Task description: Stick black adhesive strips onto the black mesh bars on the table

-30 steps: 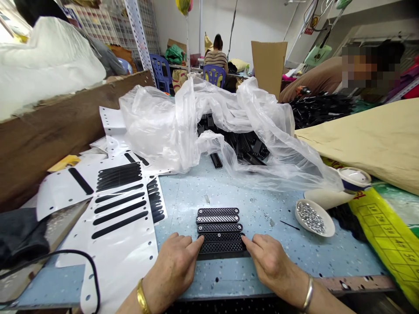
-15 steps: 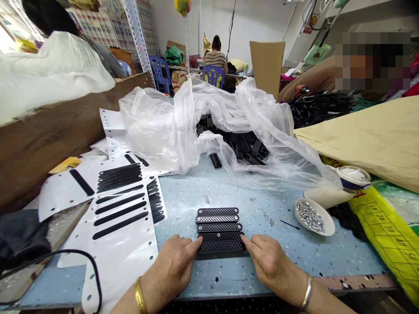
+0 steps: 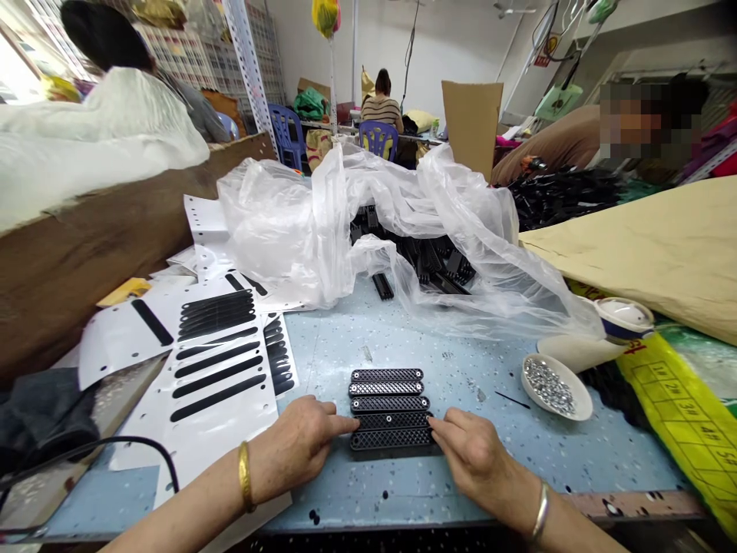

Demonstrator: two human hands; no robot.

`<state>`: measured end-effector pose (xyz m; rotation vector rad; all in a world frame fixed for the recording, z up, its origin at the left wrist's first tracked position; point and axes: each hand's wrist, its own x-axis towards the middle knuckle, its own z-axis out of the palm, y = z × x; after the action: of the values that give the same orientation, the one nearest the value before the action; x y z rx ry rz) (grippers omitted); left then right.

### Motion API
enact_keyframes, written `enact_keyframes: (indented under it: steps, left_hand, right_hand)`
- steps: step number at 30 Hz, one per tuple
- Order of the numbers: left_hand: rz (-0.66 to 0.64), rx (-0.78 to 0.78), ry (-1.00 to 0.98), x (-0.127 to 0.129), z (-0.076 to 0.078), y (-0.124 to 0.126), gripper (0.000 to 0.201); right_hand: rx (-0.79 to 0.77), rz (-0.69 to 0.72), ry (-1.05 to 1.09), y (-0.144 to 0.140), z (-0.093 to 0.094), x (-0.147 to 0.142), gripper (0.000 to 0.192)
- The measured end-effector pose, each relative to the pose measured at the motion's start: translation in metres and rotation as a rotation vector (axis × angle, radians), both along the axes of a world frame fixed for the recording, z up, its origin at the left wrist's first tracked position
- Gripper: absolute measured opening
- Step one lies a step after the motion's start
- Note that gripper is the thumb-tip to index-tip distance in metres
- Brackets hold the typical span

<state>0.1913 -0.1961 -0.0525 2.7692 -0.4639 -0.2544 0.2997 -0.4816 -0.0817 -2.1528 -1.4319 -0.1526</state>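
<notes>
Several black, cross-hatched plastic strips (image 3: pixel 387 403) lie in a stacked row on the blue table, several with small silver rings at their ends and one with a ring at its middle. My left hand (image 3: pixel 302 438) points its index finger onto the left end of the second-nearest strip; its other fingers are curled, hiding any contents. My right hand (image 3: pixel 475 453) is closed in a pinch, fingertips touching that strip's right end. What the pinch holds, if anything, is too small to tell. Right of the strips stands a white bowl (image 3: pixel 583 407) of small silver metal pieces (image 3: pixel 548 385).
White backing sheets (image 3: pixel 222 438) with long black strips (image 3: pixel 219 398) lie left. A clear plastic bag (image 3: pixel 276 238) at the back holds black plastic pieces (image 3: pixel 441 261). A thin black tool (image 3: pixel 512 400) lies beside the bowl; yellow packaging (image 3: pixel 673 392) lies right. Other people sit beyond.
My left hand has drawn slightly left, its index finger now straighter against the strip's end. My right hand stays at the right end. The view has shifted slightly.
</notes>
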Motion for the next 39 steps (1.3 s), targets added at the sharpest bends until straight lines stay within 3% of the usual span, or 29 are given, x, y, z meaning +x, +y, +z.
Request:
enact_keyframes:
  steps: [6,12,18,27,33,39]
  left_hand:
    - [0.137,-0.178,-0.085,-0.010,0.003,-0.013,0.036]
    - [0.330,-0.283,-0.269,-0.031,-0.016,-0.031,0.014]
    - [0.442,-0.411,-0.423,-0.045,-0.033,-0.051,0.019]
    - [0.385,-0.345,-0.545,-0.044,-0.038,-0.059,0.031]
    - [0.228,-0.119,-0.515,-0.039,-0.029,-0.063,0.045]
    - [0.166,0.002,-0.494,-0.035,-0.024,-0.062,0.048]
  right_hand:
    - [0.012,0.006,0.023,0.039,0.013,-0.008,0.024]
    - [-0.128,0.002,-0.015,0.063,0.007,-0.010,0.024]
    - [-0.125,0.050,0.007,0.067,0.009,-0.023,0.025]
    - [-0.165,0.053,0.061,0.069,0.014,-0.032,0.015]
    - [-0.049,0.026,0.040,0.039,0.018,-0.033,0.021]
    - [-0.071,0.021,-0.018,0.017,0.007,-0.036,0.026]
